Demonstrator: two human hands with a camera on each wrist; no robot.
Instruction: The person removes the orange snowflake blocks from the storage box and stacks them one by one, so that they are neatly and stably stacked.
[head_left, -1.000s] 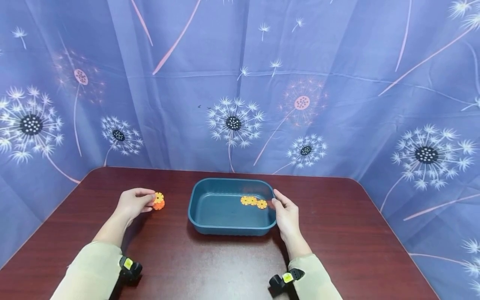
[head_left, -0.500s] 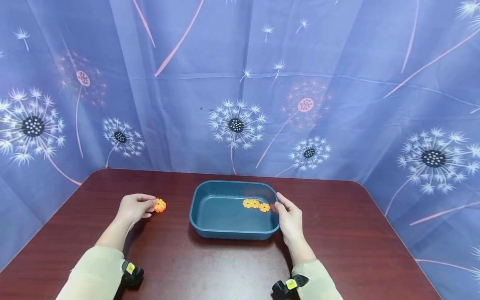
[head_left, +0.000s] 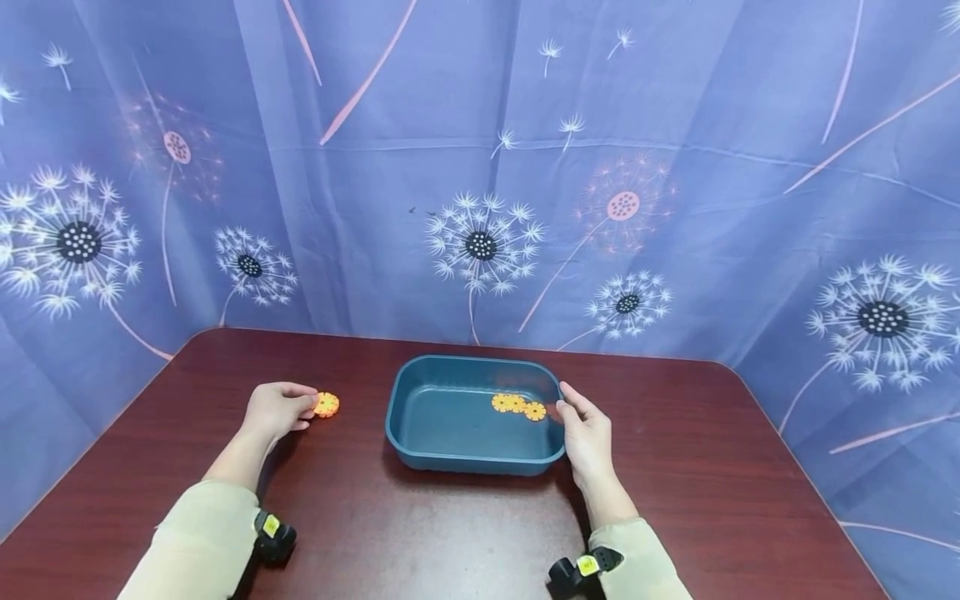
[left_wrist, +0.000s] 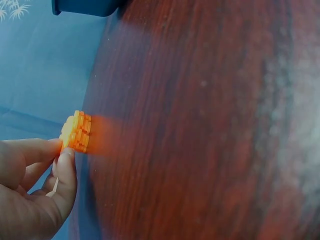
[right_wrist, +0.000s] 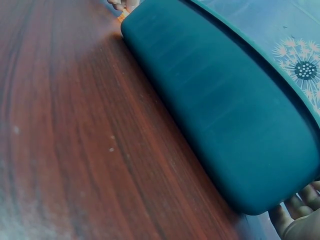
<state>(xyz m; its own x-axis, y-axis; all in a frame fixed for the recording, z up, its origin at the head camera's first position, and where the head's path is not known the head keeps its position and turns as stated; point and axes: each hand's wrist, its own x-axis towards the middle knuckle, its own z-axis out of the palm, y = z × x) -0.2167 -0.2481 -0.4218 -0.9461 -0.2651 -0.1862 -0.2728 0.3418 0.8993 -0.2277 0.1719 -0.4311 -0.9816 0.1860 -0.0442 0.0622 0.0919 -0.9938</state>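
My left hand (head_left: 276, 411) pinches a small stack of yellow and orange notched snowflake discs (head_left: 326, 405) by its edge, left of the basin. In the left wrist view the discs (left_wrist: 76, 132) lie face to face, with thumb and forefinger at their near edge. A dark teal rectangular plastic basin (head_left: 465, 463) stands on the table. My right hand (head_left: 588, 433) grips its right end, with the thumb at the rim and fingers outside. Several yellow snowflake discs (head_left: 517, 405) lie inside the basin toward its right end. The right wrist view shows the basin's outer long wall (right_wrist: 215, 110).
The dark red-brown wooden table (head_left: 450, 533) has rounded far corners. Behind and beside it hangs a blue-violet curtain (head_left: 360, 208) with dandelion prints. A small black camera is strapped to each wrist.
The yellow disc, earlier standing offset above the orange one in the left hand, now lies nearly in line with it. The right hand keeps its grip on the basin; the head view shifts slightly.
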